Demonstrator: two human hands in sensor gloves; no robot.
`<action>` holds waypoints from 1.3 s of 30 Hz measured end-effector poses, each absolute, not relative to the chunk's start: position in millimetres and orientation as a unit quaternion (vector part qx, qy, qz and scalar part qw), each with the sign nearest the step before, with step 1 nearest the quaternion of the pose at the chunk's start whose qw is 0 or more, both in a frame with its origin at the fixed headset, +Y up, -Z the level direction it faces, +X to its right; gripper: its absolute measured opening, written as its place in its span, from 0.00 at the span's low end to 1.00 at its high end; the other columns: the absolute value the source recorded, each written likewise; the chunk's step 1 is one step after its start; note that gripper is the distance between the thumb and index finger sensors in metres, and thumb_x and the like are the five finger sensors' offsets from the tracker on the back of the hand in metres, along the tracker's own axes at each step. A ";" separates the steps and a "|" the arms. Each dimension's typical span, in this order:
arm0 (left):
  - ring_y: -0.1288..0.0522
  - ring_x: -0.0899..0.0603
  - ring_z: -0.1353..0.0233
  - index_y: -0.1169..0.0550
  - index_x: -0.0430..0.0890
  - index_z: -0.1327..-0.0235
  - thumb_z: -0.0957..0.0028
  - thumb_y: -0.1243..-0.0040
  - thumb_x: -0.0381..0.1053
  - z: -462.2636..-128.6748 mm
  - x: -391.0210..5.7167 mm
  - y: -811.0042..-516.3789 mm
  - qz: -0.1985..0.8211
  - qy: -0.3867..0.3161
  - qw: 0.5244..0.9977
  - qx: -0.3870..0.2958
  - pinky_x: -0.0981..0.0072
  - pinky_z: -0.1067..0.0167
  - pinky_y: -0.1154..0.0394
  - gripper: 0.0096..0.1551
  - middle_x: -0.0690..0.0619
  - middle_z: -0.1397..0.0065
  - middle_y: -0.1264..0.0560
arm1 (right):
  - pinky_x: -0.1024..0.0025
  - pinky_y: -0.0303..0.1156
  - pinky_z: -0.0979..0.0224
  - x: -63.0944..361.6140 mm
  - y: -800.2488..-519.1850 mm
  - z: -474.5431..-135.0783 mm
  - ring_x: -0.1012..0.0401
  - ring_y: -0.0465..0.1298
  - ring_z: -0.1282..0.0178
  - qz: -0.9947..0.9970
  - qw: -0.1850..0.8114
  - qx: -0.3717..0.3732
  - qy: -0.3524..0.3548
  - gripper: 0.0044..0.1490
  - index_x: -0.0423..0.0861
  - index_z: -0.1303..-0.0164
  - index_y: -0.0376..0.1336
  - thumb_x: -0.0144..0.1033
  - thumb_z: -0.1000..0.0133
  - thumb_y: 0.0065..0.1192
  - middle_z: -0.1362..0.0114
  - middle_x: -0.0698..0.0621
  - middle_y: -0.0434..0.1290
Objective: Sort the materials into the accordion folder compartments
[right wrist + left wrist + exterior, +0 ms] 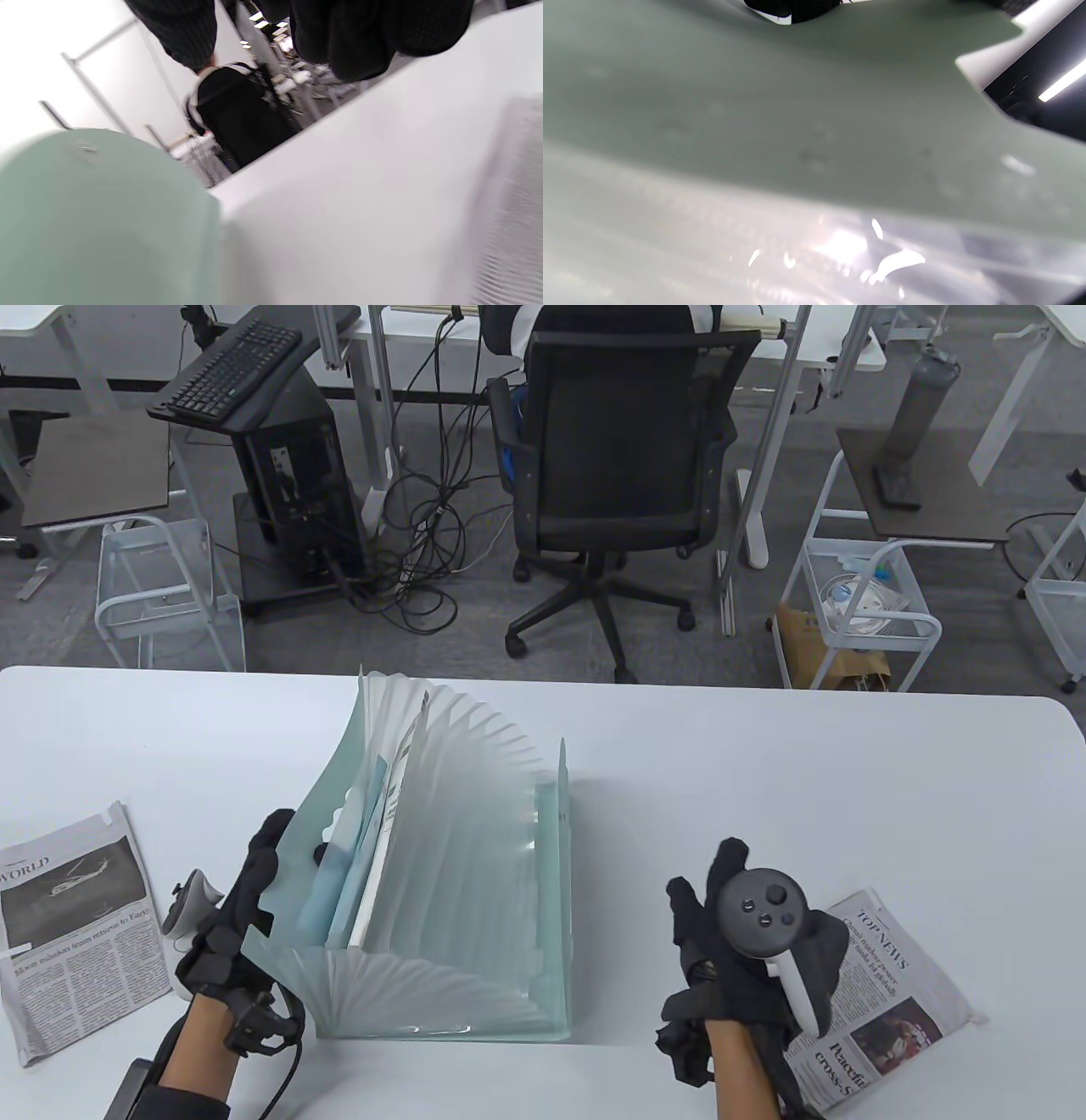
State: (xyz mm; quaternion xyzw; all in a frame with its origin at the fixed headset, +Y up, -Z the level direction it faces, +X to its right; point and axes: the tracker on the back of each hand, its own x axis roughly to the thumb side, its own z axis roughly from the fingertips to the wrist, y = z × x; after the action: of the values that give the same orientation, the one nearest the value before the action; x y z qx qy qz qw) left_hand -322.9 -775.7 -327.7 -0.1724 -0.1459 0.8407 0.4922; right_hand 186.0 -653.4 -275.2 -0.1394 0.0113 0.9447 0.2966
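A pale green translucent accordion folder [458,882] stands fanned open in the middle of the white table [764,780]. Its left compartments hold a printed white sheet [392,806] and blue sheets [327,891]. My left hand [293,840] grips the folder's left cover, fingers outside and thumb over the edge. That cover [797,106] fills the left wrist view, with a gloved fingertip [793,8] at the top. My right hand [708,874] hovers to the right of the folder, fingers relaxed and holding nothing. A folded newspaper [891,993] lies under and beside that wrist.
Another folded newspaper [76,916] lies at the table's left edge. Past the far edge stand an office chair [611,466], a computer tower with a keyboard [280,432], white wire carts [857,602] and cables on the floor.
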 end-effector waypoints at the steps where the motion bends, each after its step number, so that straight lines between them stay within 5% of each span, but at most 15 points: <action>1: 0.53 0.43 0.13 0.53 0.79 0.21 0.41 0.52 0.73 -327.6 -322.7 -775.7 0.841 -0.146 0.492 -0.172 0.30 0.25 0.64 0.38 0.54 0.17 0.39 | 0.30 0.58 0.29 195.6 -665.8 -276.1 0.26 0.59 0.28 0.942 0.296 -0.157 0.025 0.47 0.30 0.14 0.38 0.41 0.28 0.55 0.19 0.23 0.51; 9: 0.53 0.43 0.13 0.52 0.79 0.21 0.41 0.52 0.73 -327.2 -321.2 -776.1 0.842 -0.143 0.492 -0.169 0.30 0.25 0.65 0.38 0.54 0.17 0.39 | 0.29 0.55 0.29 231.7 -746.2 -280.6 0.24 0.55 0.30 0.920 0.244 -0.288 0.104 0.52 0.26 0.16 0.35 0.43 0.28 0.56 0.19 0.20 0.46; 20: 0.53 0.43 0.13 0.53 0.79 0.21 0.41 0.52 0.73 -327.0 -317.2 -776.9 0.839 -0.141 0.498 -0.169 0.31 0.25 0.65 0.38 0.54 0.17 0.39 | 0.27 0.51 0.27 206.0 -785.0 -293.0 0.23 0.47 0.29 0.939 0.125 -0.274 0.165 0.60 0.27 0.16 0.28 0.55 0.28 0.52 0.18 0.20 0.38; 30: 0.53 0.43 0.13 0.53 0.80 0.21 0.41 0.52 0.73 -327.0 -315.6 -777.5 0.838 -0.141 0.499 -0.171 0.32 0.25 0.65 0.38 0.54 0.17 0.39 | 0.32 0.53 0.26 194.2 -779.7 -297.6 0.25 0.47 0.29 0.945 0.160 -0.231 0.167 0.53 0.30 0.15 0.30 0.36 0.28 0.61 0.18 0.23 0.42; 39: 0.53 0.42 0.13 0.53 0.79 0.21 0.41 0.52 0.73 -326.9 -314.5 -776.9 0.841 -0.141 0.492 -0.173 0.32 0.25 0.66 0.38 0.54 0.17 0.39 | 0.35 0.64 0.30 178.0 -778.3 -300.9 0.27 0.56 0.32 0.960 0.083 -0.213 0.164 0.42 0.29 0.16 0.45 0.17 0.35 0.64 0.20 0.26 0.51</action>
State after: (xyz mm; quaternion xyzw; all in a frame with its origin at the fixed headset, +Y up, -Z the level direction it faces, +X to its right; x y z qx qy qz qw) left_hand -314.5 -776.9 -326.9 -0.1734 -0.1413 0.8411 0.4924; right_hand 178.0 -778.3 -300.9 -0.2129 0.1637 0.9597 0.0831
